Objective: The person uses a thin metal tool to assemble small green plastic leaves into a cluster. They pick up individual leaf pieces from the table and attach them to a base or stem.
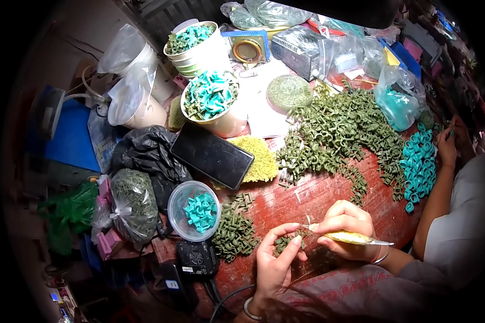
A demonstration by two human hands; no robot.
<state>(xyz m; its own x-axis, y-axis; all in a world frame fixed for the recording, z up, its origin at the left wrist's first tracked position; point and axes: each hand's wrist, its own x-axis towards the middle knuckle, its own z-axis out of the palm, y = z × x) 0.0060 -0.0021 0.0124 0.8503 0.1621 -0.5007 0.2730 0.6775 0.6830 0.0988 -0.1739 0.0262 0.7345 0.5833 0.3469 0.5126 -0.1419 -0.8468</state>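
Note:
My right hand [347, 229] grips a slim tool [353, 237] with a yellow, wrapped-looking handle and a pale tapered end pointing right. Its working tip meets my left fingertips, where a thin pale sliver shows. My left hand [275, 258] is curled with thumb and fingers nearly together; what it pinches is too small to make out. Small dark green pieces [285, 245] show between and behind its fingers. A loose heap of green ring-shaped pieces [234, 231] lies left of my hands. A far bigger green heap [334, 134] spreads over the red table [285, 202].
A clear tub [172, 215] of teal pieces stands left, beside a black phone [213, 156] on a yellow sponge [261, 159]. Filled white cups [226, 126] stand behind. Teal rings [417, 161] lie right, near another person's arm [436, 199]. Bags [134, 196] crowd the left.

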